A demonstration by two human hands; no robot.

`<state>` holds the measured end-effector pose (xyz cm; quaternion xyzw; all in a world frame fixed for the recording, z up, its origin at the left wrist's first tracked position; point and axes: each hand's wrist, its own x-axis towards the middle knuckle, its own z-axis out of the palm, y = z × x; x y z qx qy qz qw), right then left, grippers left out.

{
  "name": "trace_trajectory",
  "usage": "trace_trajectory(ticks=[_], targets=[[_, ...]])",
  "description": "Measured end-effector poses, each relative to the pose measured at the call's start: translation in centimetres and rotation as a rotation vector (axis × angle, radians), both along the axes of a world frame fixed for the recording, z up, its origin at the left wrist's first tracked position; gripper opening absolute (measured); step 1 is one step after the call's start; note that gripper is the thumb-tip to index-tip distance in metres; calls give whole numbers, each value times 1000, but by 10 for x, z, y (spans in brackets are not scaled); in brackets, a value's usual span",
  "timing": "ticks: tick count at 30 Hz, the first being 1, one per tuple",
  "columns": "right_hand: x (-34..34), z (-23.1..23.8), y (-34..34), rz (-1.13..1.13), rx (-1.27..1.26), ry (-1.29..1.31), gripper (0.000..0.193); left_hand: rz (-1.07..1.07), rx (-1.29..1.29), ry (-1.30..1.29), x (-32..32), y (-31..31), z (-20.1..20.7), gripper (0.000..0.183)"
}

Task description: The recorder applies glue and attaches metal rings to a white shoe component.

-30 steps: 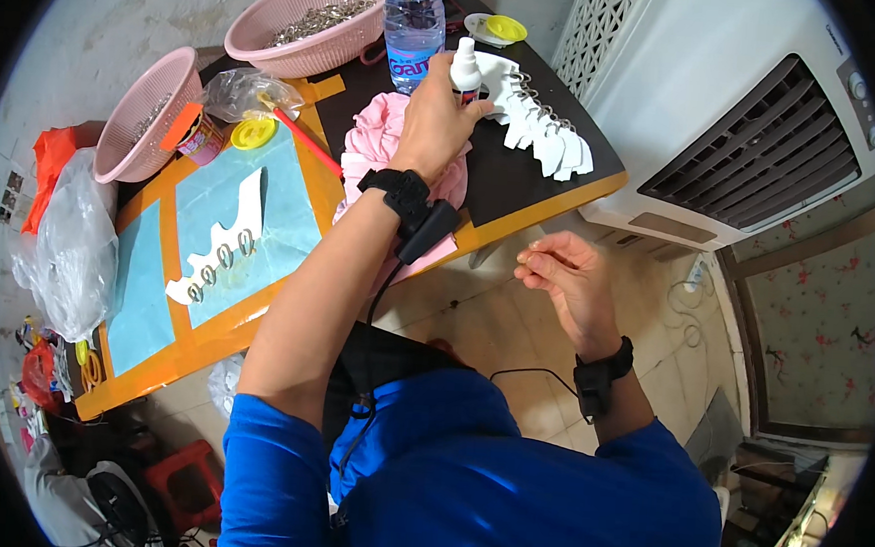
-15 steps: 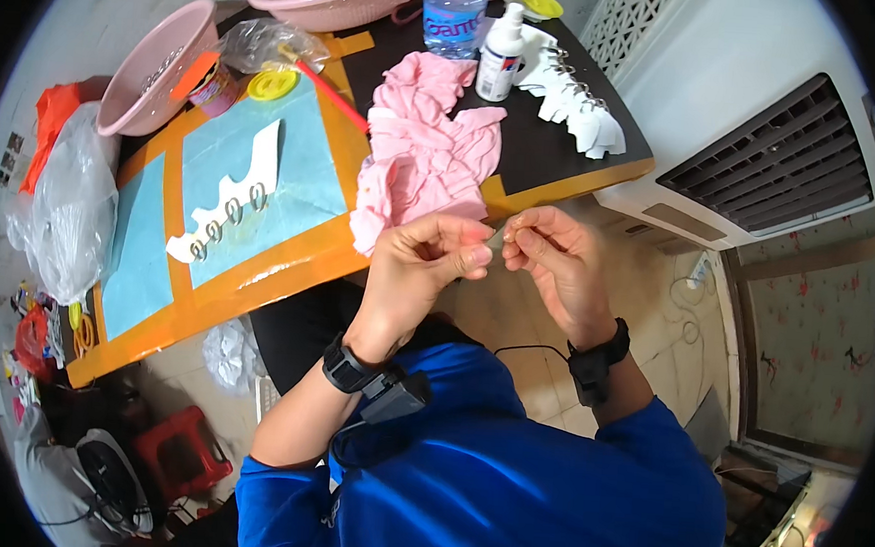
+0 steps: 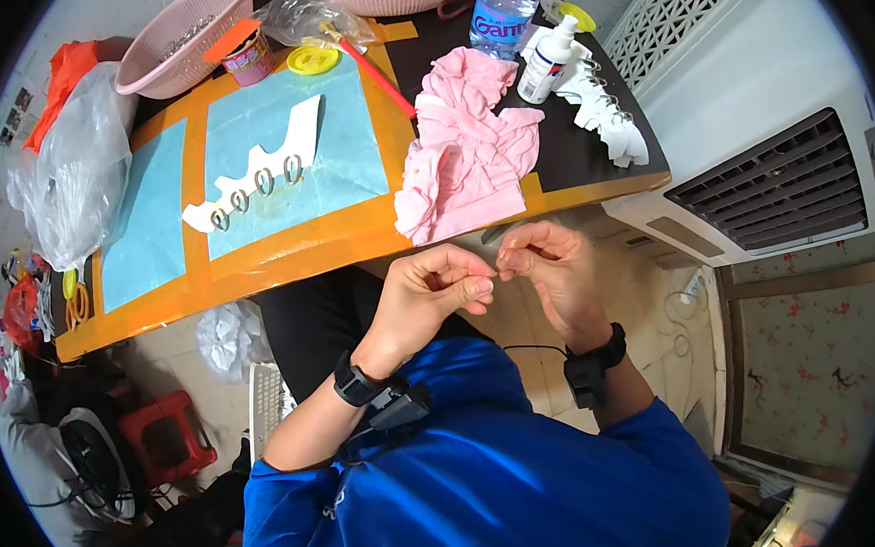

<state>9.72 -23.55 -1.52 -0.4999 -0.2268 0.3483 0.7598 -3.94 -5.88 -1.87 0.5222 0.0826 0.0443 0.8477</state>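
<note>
My left hand [image 3: 434, 291] and my right hand [image 3: 550, 270] meet fingertip to fingertip in front of the table's near edge. Both are closed in a pinch; whatever lies between the fingers is too small to make out. Just beyond them a crumpled pink cloth [image 3: 469, 165] lies on the table. Left of the cloth, a white notched card [image 3: 283, 147] rests on a blue sheet [image 3: 349, 158], with several metal rings [image 3: 266, 182] set along it. More white cards with rings [image 3: 607, 121] lie at the back right.
A white bottle [image 3: 547, 62] and a clear water bottle [image 3: 503, 19] stand behind the cloth. Pink baskets [image 3: 187, 33] holding metal pieces are at the back left, near a small tub [image 3: 250, 60] and a red-handled brush [image 3: 377, 77]. A white air cooler [image 3: 767, 123] stands at the right.
The view has shifted, so the table and its contents appear farther right and the cloth higher. My hands stay pinched together, their fingertips now closer to each other.
</note>
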Motion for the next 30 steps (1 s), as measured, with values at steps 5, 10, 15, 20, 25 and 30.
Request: trace_trajectory(ticks=[5, 10, 15, 20, 25, 30], targets=[[-7, 2, 5, -66, -109, 68, 18, 101, -101, 13, -3, -7, -7, 20], [-12, 3, 8, -83, -129, 121, 19, 178, 72, -9, -7, -9, -23, 19], [-9, -16, 3, -16, -81, 119, 10, 134, 76, 21, -7, -5, -29, 17], [-8, -22, 5, 37, -45, 218, 14, 154, -47, 54, -5, -3, -25, 16], [-6, -30, 6, 61, -8, 273, 20, 213, 66, 84, -2, -8, -29, 18], [-14, -18, 7, 1, -158, 227, 23, 378, 574, 86, -4, -13, -20, 16]])
